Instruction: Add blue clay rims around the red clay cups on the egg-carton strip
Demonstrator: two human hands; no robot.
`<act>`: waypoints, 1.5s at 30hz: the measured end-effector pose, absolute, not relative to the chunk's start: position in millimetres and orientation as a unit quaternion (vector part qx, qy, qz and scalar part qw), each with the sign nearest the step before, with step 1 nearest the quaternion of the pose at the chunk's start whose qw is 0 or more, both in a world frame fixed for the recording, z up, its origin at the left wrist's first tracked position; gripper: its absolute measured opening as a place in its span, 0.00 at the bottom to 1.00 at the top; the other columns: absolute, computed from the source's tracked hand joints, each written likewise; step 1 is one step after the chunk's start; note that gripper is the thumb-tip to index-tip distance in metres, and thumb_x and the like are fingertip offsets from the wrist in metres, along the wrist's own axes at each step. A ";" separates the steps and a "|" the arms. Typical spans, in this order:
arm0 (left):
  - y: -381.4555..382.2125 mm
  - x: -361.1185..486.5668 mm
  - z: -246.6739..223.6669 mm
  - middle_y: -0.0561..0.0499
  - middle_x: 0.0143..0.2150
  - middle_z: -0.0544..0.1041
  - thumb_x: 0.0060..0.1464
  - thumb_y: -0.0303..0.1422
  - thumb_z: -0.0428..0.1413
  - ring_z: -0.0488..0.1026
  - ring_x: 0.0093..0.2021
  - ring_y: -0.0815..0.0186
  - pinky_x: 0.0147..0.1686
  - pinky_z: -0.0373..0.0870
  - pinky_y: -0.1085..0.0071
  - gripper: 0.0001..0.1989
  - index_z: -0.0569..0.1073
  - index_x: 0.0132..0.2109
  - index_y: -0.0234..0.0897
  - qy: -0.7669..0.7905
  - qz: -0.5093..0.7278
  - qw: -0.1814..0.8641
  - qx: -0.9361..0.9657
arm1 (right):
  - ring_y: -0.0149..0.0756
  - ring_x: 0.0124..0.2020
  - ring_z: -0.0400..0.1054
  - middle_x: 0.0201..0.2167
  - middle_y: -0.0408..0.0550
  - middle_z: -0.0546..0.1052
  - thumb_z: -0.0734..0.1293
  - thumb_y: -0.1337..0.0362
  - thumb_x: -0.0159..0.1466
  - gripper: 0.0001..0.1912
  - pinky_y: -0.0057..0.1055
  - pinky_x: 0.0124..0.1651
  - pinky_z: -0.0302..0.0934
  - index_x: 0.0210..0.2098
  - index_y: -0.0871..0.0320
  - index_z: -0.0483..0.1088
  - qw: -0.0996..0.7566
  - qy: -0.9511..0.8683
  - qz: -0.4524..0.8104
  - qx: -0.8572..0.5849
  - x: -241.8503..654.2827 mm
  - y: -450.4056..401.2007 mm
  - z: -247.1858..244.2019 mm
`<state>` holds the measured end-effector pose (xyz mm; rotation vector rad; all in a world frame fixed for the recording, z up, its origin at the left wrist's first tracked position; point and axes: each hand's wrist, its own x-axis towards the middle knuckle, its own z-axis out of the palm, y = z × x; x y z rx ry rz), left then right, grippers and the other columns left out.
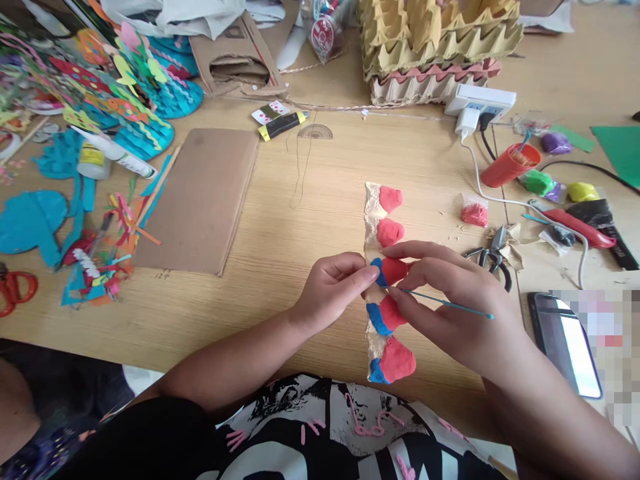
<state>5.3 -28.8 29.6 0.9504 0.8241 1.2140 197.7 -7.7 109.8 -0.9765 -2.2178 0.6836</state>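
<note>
A pale egg-carton strip (371, 200) stands lengthwise in front of me. Several lumps of red clay (390, 199) cover its peaks, and blue clay (377, 320) is pressed beside the nearer ones. My left hand (330, 290) pinches the strip near its middle, its thumb on a blue patch. A thin blue stick (465, 308) with a small rounded end is held in my right hand (463, 307); its other tip is close to the middle blue patch, partly hidden by fingers. Right fingertips also touch the red clay there.
Cardboard (200, 200) lies left, with paper scraps and red-handled scissors (17, 288) beyond. Stacked egg trays (440, 40) stand at the back. To the right are a power strip (483, 100), a white cable, an orange cup (510, 165), pliers (495, 250) and a phone (565, 347).
</note>
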 end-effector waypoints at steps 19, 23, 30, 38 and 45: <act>-28.3 4.8 30.3 0.53 0.25 0.74 0.62 0.39 0.62 0.67 0.27 0.72 0.29 0.63 0.73 0.15 0.76 0.29 0.37 0.371 0.531 0.644 0.406 | 0.34 0.48 0.78 0.51 0.47 0.80 0.71 0.69 0.64 0.06 0.33 0.51 0.71 0.34 0.54 0.71 0.314 -0.814 0.307 -0.380 199.0 -5.1 107.5; -28.7 4.9 31.5 0.53 0.26 0.74 0.62 0.40 0.62 0.68 0.26 0.72 0.28 0.63 0.72 0.16 0.76 0.28 0.37 0.364 0.525 0.649 0.413 | 0.35 0.49 0.78 0.49 0.47 0.80 0.72 0.68 0.64 0.06 0.32 0.52 0.71 0.33 0.53 0.71 0.307 -0.814 0.311 -0.382 200.0 -4.9 108.8; -29.5 4.7 31.4 0.54 0.26 0.75 0.63 0.38 0.61 0.68 0.26 0.72 0.29 0.63 0.73 0.15 0.76 0.28 0.37 0.359 0.530 0.653 0.404 | 0.36 0.50 0.78 0.50 0.47 0.80 0.72 0.68 0.63 0.06 0.33 0.51 0.72 0.33 0.53 0.72 0.302 -0.811 0.326 -0.381 199.9 -3.9 108.3; -26.9 8.8 41.3 0.54 0.23 0.72 0.55 0.42 0.67 0.65 0.26 0.73 0.28 0.62 0.74 0.17 0.76 0.26 0.36 0.369 0.531 0.691 0.322 | 0.41 0.52 0.79 0.49 0.48 0.82 0.73 0.64 0.63 0.04 0.39 0.55 0.73 0.32 0.53 0.74 0.307 -0.767 0.407 -0.390 202.8 2.2 114.7; -23.4 8.3 52.1 0.55 0.21 0.66 0.52 0.47 0.67 0.64 0.23 0.71 0.27 0.67 0.71 0.19 0.74 0.26 0.38 0.357 0.520 0.718 0.294 | 0.41 0.56 0.77 0.52 0.47 0.82 0.73 0.69 0.63 0.06 0.40 0.58 0.73 0.35 0.51 0.74 0.315 -0.798 0.389 -0.336 207.7 5.0 115.8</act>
